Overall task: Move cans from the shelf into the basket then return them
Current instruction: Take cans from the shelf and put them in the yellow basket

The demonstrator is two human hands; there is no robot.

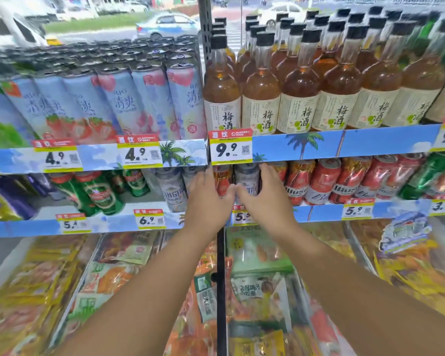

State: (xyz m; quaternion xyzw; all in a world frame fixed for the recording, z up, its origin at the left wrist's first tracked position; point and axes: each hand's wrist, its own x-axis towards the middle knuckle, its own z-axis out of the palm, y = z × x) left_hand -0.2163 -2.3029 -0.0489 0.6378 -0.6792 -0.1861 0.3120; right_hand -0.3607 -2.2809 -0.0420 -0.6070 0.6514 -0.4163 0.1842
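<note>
On the middle shelf, my right hand [265,199] grips a silver can [246,179]: the fingers wrap its right side and the thumb lies across its front. My left hand [207,201] reaches in just left of it, its thumb against a red and gold can [222,182] and its fingers beside another silver can [190,176]. The left fingertips are hidden under the shelf edge, so I cannot tell whether that hand holds anything. Red cans [321,181] fill the row to the right. No basket is in view.
Green cans [100,194] and a silver can [171,191] stand on the same shelf to the left. Above are tall pastel cans [129,104] and amber bottles [301,98]. Snack packets [257,253] lie in the bins below, split by a black upright post [221,278].
</note>
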